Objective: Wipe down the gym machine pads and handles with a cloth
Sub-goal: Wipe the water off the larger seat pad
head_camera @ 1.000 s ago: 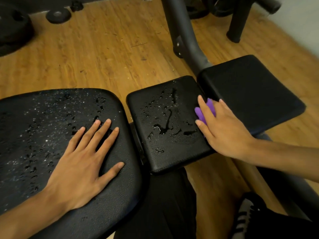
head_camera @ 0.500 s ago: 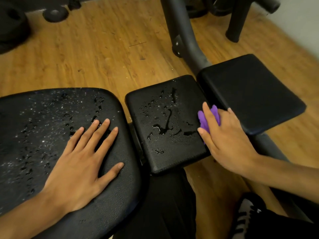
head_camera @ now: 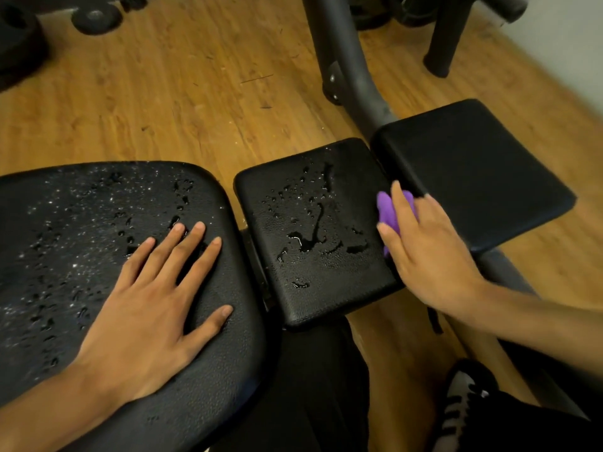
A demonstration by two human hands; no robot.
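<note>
Three black pads lie side by side. The large left pad (head_camera: 81,230) is speckled with water drops, and my left hand (head_camera: 143,305) rests flat on it with fingers spread. The middle pad (head_camera: 313,203) carries drops and small puddles. My right hand (head_camera: 427,252) presses a purple cloth (head_camera: 388,213) against the middle pad's right edge, in the gap beside the dry right pad (head_camera: 483,171). Most of the cloth is hidden under my palm.
A grey machine frame tube (head_camera: 342,60) rises behind the pads. A black post (head_camera: 447,37) stands at the back right. Weight plates (head_camera: 94,17) lie on the wooden floor (head_camera: 182,93) at the back left. My shoe (head_camera: 463,402) shows at the lower right.
My right hand with the cloth slid slightly toward me along the middle pad's right edge. My left hand stayed in place.
</note>
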